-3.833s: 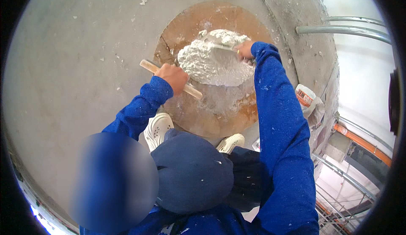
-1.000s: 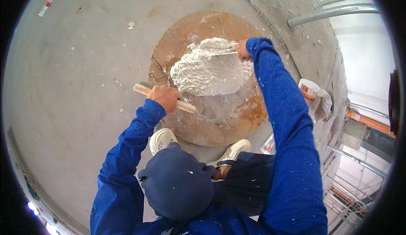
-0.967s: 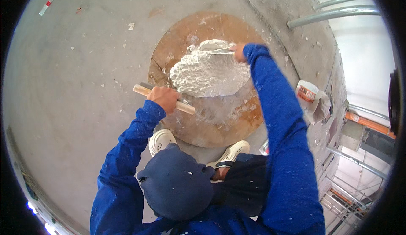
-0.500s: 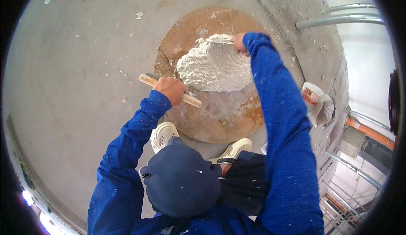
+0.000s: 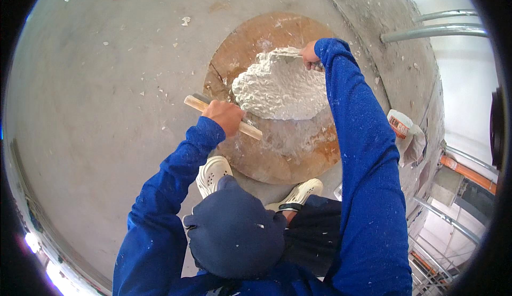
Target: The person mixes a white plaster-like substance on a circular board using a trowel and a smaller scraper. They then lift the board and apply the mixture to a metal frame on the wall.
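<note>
Since the head view is all we've got, everything here comes from looking straight down. The pale paste point(image 5: 274, 91) sits in one lumpy mound on the round brown board point(image 5: 261, 163), a bit toward its far side, with bare wood around most of it.

Right hand point(image 5: 311, 56) is curled tight on a flat blade point(image 5: 290, 58) at the mound's far right edge; its handle is mostly hidden by the fingers. I'd go for a low blade angle and long, even strokes, pressing lumps flat rather than chopping at them. The left part looks rougher than the right, so imo that's where the work should go. Folding the far edge inward should help stop paste creeping outward.

Left hand point(image 5: 225, 117) is clamped round the wooden handle point(image 5: 249, 130) of a second flat tool, just beside the mound's near left side. Handy spot for scraping the other blade clean, I reckon.

Watch the flakes point(image 5: 185, 21) on the concrete floor point(image 5: 106, 115) too: any grit dragged in would probably leave scratches.
</note>
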`<action>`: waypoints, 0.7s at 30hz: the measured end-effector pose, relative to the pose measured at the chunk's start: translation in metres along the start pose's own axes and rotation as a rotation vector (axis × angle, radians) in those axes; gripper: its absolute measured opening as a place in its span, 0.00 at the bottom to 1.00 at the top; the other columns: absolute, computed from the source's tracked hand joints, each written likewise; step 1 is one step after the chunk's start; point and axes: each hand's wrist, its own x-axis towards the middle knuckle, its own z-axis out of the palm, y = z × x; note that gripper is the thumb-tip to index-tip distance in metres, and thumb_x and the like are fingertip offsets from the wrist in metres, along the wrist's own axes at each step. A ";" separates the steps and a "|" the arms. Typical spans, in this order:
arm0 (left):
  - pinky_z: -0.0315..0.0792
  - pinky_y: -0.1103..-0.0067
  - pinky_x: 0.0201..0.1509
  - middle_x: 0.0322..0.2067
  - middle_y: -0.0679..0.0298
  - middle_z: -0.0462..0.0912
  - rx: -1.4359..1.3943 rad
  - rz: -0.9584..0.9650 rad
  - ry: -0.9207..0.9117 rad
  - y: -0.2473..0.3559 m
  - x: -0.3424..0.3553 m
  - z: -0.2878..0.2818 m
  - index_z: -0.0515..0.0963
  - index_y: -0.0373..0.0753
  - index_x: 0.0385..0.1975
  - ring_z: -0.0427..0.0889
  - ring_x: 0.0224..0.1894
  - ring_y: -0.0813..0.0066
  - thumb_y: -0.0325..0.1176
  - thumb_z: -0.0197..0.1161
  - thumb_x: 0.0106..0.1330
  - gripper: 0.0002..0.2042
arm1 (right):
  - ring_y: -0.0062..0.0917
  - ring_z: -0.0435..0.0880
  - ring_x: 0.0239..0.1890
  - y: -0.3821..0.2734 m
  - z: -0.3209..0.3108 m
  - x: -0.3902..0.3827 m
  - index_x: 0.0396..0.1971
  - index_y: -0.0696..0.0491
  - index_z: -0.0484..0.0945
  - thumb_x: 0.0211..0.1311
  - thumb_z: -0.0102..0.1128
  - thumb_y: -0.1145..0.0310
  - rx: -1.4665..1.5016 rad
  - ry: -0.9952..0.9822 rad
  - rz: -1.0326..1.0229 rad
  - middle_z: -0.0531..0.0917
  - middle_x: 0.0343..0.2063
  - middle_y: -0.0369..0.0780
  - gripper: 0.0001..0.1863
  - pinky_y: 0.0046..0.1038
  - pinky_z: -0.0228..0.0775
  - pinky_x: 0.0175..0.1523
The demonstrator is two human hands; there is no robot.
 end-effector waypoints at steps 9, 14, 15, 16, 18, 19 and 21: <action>0.74 0.68 0.29 0.24 0.65 0.80 0.058 0.013 -0.021 -0.001 0.005 0.011 0.77 0.46 0.25 0.81 0.29 0.63 0.32 0.57 0.47 0.05 | 0.31 0.81 0.23 -0.013 0.020 0.007 0.26 0.58 0.80 0.44 0.55 0.71 -0.159 0.161 -0.054 0.82 0.26 0.43 0.09 0.33 0.71 0.27; 0.74 0.68 0.30 0.26 0.66 0.81 0.090 0.004 -0.025 -0.005 -0.003 0.009 0.77 0.46 0.27 0.81 0.30 0.63 0.31 0.58 0.46 0.07 | 0.28 0.78 0.19 -0.018 0.027 -0.039 0.44 0.54 0.76 0.41 0.53 0.75 -0.092 0.029 -0.029 0.80 0.21 0.42 0.23 0.31 0.69 0.23; 0.74 0.68 0.31 0.27 0.66 0.81 0.078 0.008 -0.013 -0.004 -0.005 0.010 0.77 0.46 0.28 0.81 0.31 0.63 0.31 0.58 0.47 0.08 | 0.27 0.76 0.18 -0.012 0.031 -0.058 0.50 0.52 0.70 0.41 0.53 0.76 0.056 0.070 -0.056 0.79 0.19 0.42 0.28 0.29 0.68 0.21; 0.75 0.68 0.31 0.28 0.66 0.81 0.067 0.011 0.000 -0.002 -0.008 0.010 0.78 0.46 0.29 0.81 0.32 0.63 0.30 0.58 0.47 0.09 | 0.25 0.75 0.16 0.001 0.037 -0.078 0.56 0.51 0.65 0.41 0.53 0.77 0.203 0.112 -0.086 0.77 0.17 0.42 0.33 0.28 0.68 0.20; 0.74 0.69 0.34 0.31 0.64 0.81 0.014 0.057 0.025 0.000 -0.010 0.021 0.78 0.46 0.33 0.80 0.34 0.63 0.29 0.56 0.48 0.11 | 0.22 0.73 0.15 0.036 0.055 -0.113 0.60 0.49 0.59 0.43 0.53 0.76 0.462 0.134 -0.151 0.76 0.17 0.41 0.37 0.27 0.67 0.19; 0.74 0.69 0.36 0.32 0.64 0.81 -0.004 0.075 0.030 -0.002 -0.014 0.023 0.77 0.46 0.35 0.80 0.35 0.62 0.28 0.56 0.48 0.12 | 0.22 0.73 0.15 0.042 0.059 -0.138 0.62 0.49 0.56 0.45 0.52 0.77 0.530 0.106 -0.183 0.74 0.16 0.39 0.38 0.26 0.67 0.19; 0.74 0.70 0.39 0.34 0.63 0.80 -0.058 0.170 0.242 -0.001 -0.027 0.024 0.77 0.46 0.38 0.80 0.38 0.62 0.26 0.55 0.49 0.15 | 0.21 0.72 0.15 0.056 0.075 -0.180 0.63 0.47 0.52 0.47 0.51 0.76 0.758 -0.008 -0.189 0.72 0.15 0.36 0.38 0.24 0.66 0.18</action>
